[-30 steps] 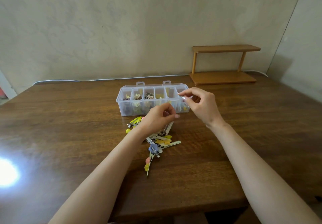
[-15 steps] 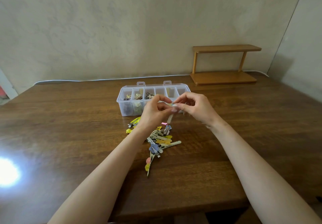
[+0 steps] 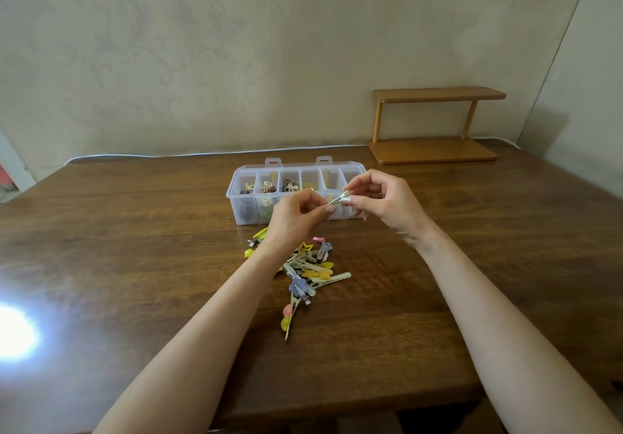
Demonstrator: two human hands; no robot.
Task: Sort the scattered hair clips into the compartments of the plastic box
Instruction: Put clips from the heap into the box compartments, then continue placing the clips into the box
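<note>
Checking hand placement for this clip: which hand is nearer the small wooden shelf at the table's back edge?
Right. The right hand is raised in front of the plastic box, on the wooden shelf side; the left hand is beside it, farther away.

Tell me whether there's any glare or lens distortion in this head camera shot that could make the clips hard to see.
Head view: a blown-out glare spot sits on the table at far left, away from the clip pile; wide-angle bending curves the table's far edge and the wall corner; the clip pinched between left hand and right hand looks slightly soft; the box is evenly lit.
</note>
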